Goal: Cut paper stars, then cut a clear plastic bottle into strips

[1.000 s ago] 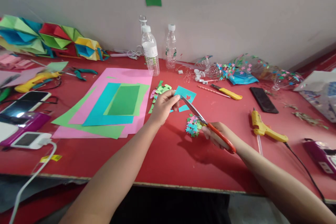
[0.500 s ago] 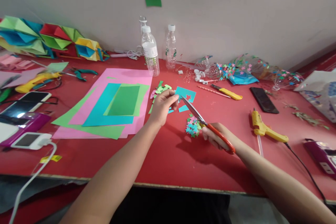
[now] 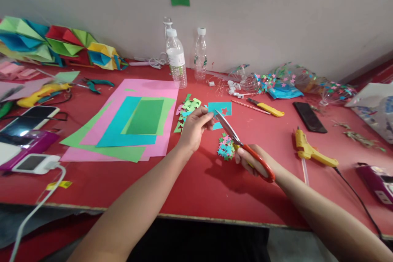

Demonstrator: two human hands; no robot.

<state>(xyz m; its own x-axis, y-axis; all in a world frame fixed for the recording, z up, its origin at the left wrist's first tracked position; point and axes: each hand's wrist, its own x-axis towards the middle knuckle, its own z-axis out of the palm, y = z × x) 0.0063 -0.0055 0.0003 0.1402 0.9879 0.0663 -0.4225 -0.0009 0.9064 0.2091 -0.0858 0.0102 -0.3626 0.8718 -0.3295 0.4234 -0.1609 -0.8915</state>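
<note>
My left hand [image 3: 198,127] pinches a small blue paper piece [image 3: 220,106] with a star-shaped hole in it. The fingers cover part of its left edge. Around the handles of the scissors [image 3: 230,129] with orange-red grips, my right hand [image 3: 250,159] is closed. Their blades point up and left, the tips over the blue paper beside my left fingertips. Just below the blades lies a heap of small pink, blue and green paper stars [image 3: 226,147]. Left of my left hand is a pile of cut green, pink and blue scraps [image 3: 188,108].
Coloured paper sheets [image 3: 104,120] lie layered at left. Plastic bottles [image 3: 176,59] stand by the wall. A yellow utility knife [image 3: 270,109], a black phone [image 3: 309,117] and a yellow glue gun [image 3: 311,149] lie at right; pliers [image 3: 93,85] lie at far left.
My left hand has shifted slightly right with the blue paper, turning it a little. The scissors stay nearly in place, their tips still over the paper.
</note>
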